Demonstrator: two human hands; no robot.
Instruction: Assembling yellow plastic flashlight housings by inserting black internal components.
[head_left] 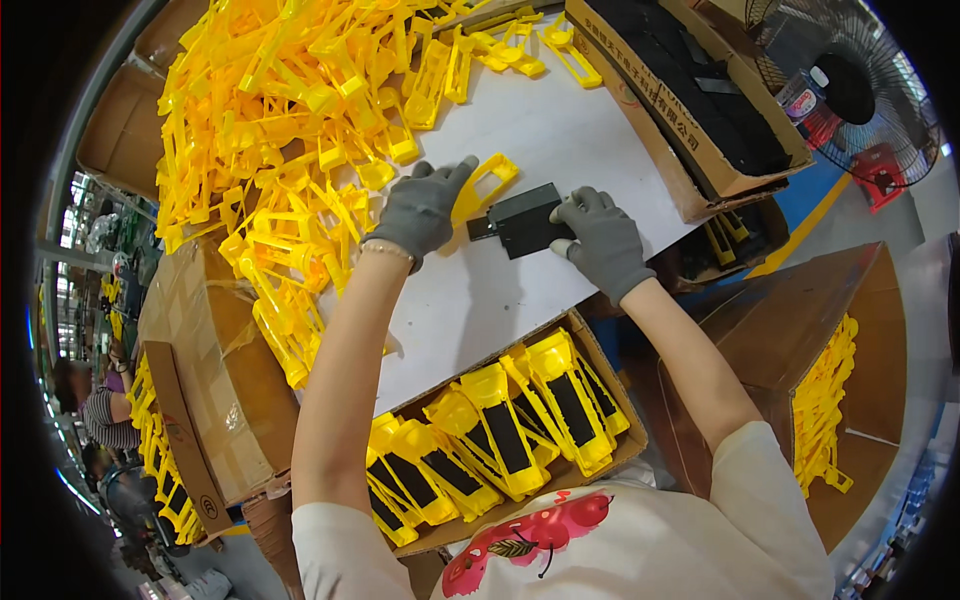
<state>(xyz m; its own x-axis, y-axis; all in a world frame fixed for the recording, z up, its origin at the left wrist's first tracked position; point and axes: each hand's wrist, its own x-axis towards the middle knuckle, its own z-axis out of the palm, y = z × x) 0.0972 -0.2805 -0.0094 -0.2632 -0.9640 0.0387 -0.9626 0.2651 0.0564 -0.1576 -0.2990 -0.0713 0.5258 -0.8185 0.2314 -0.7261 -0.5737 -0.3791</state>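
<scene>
My left hand (418, 208), in a grey glove, is closed on the near edge of a yellow plastic frame (490, 188) with a long opening. That frame is tilted above the white tabletop (440, 310). To its right, my gloved right hand (603, 243) grips the right end of a stack of flat black rectangular pieces (528, 218) between thumb and fingers. The stack rests on the table, and a small dark piece juts out at its left end. Exactly how the left fingertips meet the frame is partly hidden.
A big heap of yellow frames (290, 100) covers the table's left and far side. Black strips fill a cardboard box (690, 130) at far right. Against my body, another box (600, 375) holds yellow frames with black inserts. A fan (850, 90) stands beyond; an open carton (790, 330) sits right.
</scene>
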